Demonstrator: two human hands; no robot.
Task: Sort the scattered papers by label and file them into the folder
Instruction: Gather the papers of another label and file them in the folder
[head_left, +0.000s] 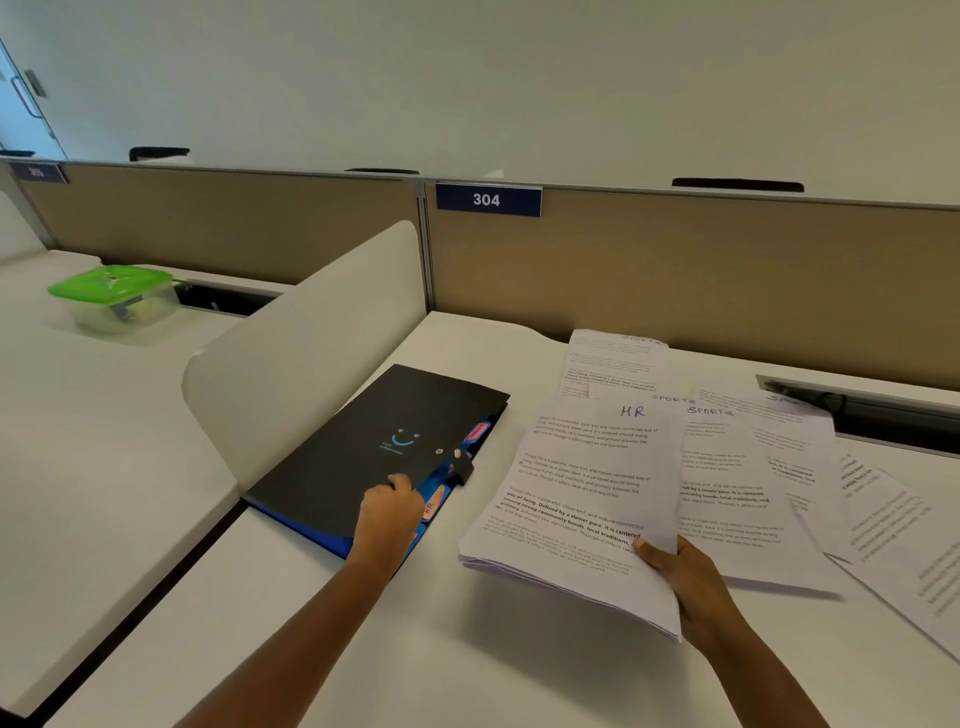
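Note:
A black expanding folder (363, 441) with a blue smile logo lies on the white desk, blue inside with orange tabs along its right edge; one tab reads "HR". My left hand (389, 512) grips the front edge of its cover near the tabs. My right hand (680, 577) holds a stack of printed sheets (576, 499) by its lower right corner, lifted a little off the desk; the top sheet is marked "HR". More sheets marked "SPORTS" (737, 478) lie spread to the right and behind.
A curved white divider (306, 353) stands left of the folder. On the neighbouring desk sits a clear box with a green lid (117, 299). A tan partition (675, 270) with a "304" sign runs behind. A cable slot (872, 410) opens at the back right.

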